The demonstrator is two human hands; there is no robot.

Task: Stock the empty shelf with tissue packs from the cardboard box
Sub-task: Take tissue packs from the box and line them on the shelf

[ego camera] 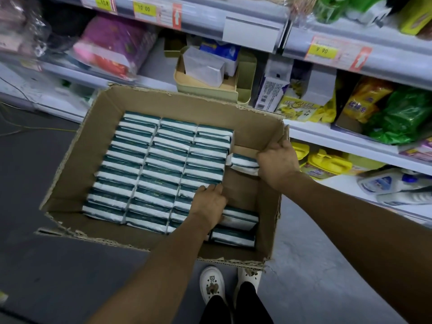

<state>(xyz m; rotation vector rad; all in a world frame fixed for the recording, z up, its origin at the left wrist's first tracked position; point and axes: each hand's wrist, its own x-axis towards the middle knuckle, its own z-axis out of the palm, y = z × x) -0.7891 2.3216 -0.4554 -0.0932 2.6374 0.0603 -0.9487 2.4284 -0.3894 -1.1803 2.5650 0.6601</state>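
Three rows of teal and white tissue packs (149,169) fill most of the cardboard box (77,157) on the floor, and I see them standing tightly side by side. My left hand (209,203) lies on the packs of the right row with fingers curled over their edge. A few more packs (238,220) lie in the right part. My right hand (278,160) grips the box's right wall, beside one pack (242,159). Beyond are shelves (346,139) with goods.
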